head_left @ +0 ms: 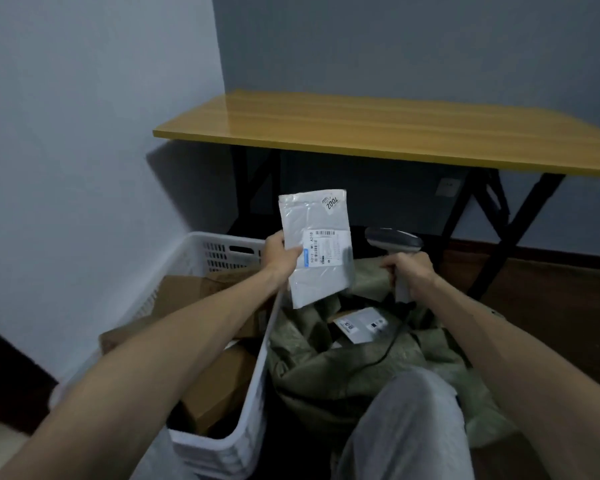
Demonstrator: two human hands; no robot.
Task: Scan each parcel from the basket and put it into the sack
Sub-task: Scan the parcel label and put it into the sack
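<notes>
My left hand [280, 255] grips a flat white mailer parcel [317, 216] by its left edge, holding it upright with the barcode label facing me. My right hand [409, 270] is closed around the handle of a grey barcode scanner [394, 241], whose head points left at the parcel from just beside it. Below them lies the open green sack [343, 368] with a labelled parcel [361, 323] inside. A white plastic basket [222, 252] on the left holds several brown cardboard parcels [222, 382].
A wooden table [378, 126] on black legs stands beyond the sack against the wall. My knee in grey trousers [406, 427] is at the bottom centre. The scanner's black cable [392, 344] trails over the sack. A wall runs along the left.
</notes>
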